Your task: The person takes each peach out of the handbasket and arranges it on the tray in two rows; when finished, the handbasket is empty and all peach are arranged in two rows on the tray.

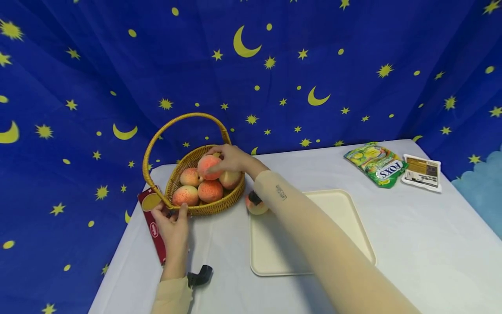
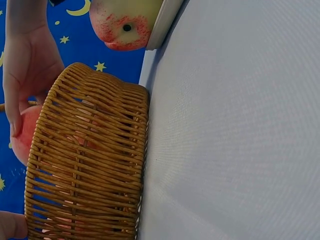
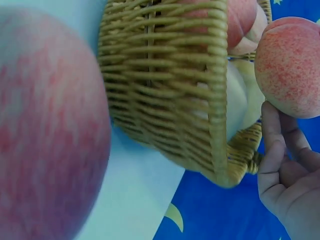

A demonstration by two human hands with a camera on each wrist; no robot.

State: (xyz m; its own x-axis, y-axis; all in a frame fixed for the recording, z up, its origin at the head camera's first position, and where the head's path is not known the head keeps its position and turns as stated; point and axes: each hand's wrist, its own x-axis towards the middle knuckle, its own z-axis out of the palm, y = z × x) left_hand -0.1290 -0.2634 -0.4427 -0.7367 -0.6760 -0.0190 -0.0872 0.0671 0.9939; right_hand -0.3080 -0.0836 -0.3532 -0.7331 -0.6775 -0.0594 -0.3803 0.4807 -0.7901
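Observation:
A wicker basket with a tall arched handle stands at the back left, several peaches inside. Over the pile, my right hand grips a reddish peach between thumb and fingers. The right wrist view shows this peach at the fingertips, above the basket's rim. My left hand holds the near-left rim beside the handle's base; its thumb touches the rim in the left wrist view. Another peach sits at the tray's far-left corner, partly hidden by the right wrist's camera.
A cream tray lies in the middle of the white table, partly under my right forearm. Left of the basket is a red box. A green FOX'S pouch and a small white-edged packet lie at the back right.

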